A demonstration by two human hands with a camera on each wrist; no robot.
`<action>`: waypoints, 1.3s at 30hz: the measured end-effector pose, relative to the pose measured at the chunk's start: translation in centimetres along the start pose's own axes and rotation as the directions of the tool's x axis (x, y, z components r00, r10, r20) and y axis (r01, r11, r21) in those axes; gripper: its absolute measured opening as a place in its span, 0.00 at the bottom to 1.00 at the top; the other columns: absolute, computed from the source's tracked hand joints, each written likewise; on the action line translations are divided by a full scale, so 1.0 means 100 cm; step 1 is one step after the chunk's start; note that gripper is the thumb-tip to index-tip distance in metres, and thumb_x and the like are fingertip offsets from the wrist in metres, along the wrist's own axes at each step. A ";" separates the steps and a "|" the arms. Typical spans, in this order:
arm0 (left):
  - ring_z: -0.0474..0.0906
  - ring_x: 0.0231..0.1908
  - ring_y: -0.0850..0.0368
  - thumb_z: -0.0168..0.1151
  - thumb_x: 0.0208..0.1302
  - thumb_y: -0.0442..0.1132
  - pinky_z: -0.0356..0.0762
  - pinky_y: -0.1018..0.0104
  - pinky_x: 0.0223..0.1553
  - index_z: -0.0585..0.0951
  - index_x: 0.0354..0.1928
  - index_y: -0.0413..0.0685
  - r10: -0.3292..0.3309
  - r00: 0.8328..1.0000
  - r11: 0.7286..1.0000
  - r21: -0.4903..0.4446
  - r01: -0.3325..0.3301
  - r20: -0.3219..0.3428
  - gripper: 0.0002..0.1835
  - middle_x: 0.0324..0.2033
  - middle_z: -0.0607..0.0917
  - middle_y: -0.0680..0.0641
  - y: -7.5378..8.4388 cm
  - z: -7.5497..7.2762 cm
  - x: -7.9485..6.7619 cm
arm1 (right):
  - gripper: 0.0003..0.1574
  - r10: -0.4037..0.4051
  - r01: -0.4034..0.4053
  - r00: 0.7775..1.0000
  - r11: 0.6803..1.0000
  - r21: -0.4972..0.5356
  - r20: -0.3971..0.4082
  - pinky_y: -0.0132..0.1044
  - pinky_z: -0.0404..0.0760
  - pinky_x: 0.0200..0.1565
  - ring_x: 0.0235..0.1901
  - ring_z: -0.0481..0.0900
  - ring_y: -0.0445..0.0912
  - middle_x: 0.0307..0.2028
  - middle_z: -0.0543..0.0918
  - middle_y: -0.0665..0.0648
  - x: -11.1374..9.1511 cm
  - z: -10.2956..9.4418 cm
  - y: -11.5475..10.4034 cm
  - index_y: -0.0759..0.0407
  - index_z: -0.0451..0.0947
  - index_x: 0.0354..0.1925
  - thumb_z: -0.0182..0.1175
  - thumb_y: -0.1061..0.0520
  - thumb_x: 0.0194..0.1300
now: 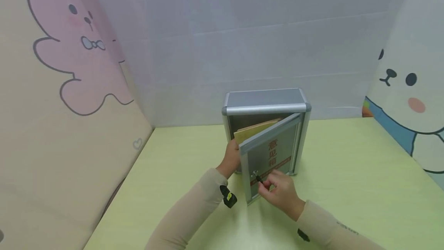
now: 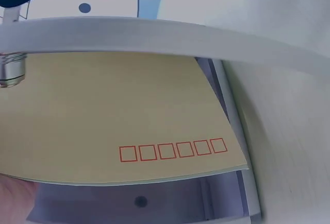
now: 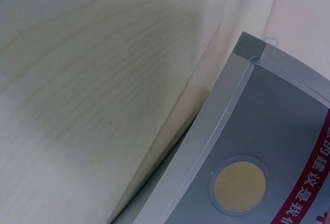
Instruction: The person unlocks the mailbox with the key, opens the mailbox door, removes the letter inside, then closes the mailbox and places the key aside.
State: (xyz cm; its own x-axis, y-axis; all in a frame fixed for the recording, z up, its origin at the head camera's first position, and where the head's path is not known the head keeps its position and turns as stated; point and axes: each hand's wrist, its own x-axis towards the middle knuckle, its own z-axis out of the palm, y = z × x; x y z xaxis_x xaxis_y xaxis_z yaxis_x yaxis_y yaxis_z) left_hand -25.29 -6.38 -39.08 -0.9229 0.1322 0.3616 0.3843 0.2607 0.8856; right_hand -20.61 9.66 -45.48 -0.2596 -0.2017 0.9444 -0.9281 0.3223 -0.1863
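A grey metal suggestion box stands upright, its front door swung partly outward. Tan envelopes with red postcode squares jut out of the opening, and my left hand holds them at their left edge. Most of its fingers are hidden behind the door. My right hand pinches a black-headed key at the lock on the door's outer face. Up close in the left wrist view, the lock barrel pokes through beside the envelopes. The right wrist view has a round window low on the door.
The box stands on a pale yellow-green table. Behind it hangs a whitish backdrop, with cartoon-printed panels at either side. Black wrist straps sit on beige sleeves.
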 end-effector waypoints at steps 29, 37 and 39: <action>0.84 0.38 0.47 0.56 0.68 0.32 0.81 0.59 0.37 0.73 0.48 0.25 -0.117 0.986 0.979 -0.181 0.095 -0.115 0.14 0.41 0.82 0.31 -0.017 -0.077 -0.044 | 0.11 -0.004 0.004 1.000 1.000 0.009 -0.012 0.24 0.64 0.17 0.14 0.66 0.40 0.12 0.73 0.48 -0.001 0.005 0.002 0.56 0.68 0.14 0.57 0.62 0.47; 0.83 0.36 0.54 0.57 0.67 0.31 0.81 0.63 0.38 0.72 0.48 0.27 -0.234 0.942 0.964 -0.182 0.193 -0.239 0.13 0.39 0.83 0.37 -0.024 -0.097 -0.052 | 0.11 -0.009 0.010 1.000 1.000 0.003 -0.014 0.23 0.66 0.18 0.14 0.67 0.41 0.13 0.73 0.48 0.000 0.005 0.001 0.56 0.68 0.14 0.56 0.61 0.49; 0.83 0.35 0.56 0.56 0.67 0.31 0.81 0.63 0.37 0.72 0.49 0.28 -0.259 0.928 0.959 -0.184 0.215 -0.268 0.13 0.37 0.83 0.40 -0.027 -0.101 -0.054 | 0.11 -0.007 0.007 1.000 1.000 0.005 -0.010 0.23 0.66 0.18 0.14 0.67 0.41 0.13 0.73 0.49 0.001 0.005 0.000 0.56 0.68 0.14 0.56 0.61 0.50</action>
State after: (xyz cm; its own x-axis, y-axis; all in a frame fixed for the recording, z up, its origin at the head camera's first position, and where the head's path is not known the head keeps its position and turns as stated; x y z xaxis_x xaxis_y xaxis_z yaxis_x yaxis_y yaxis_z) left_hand -21.56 -17.50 -40.48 -0.9621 -0.2012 0.1839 0.1660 0.1027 0.9808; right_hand -20.75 9.21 -45.54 -0.2503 -0.1949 0.9484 -0.9312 0.3166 -0.1807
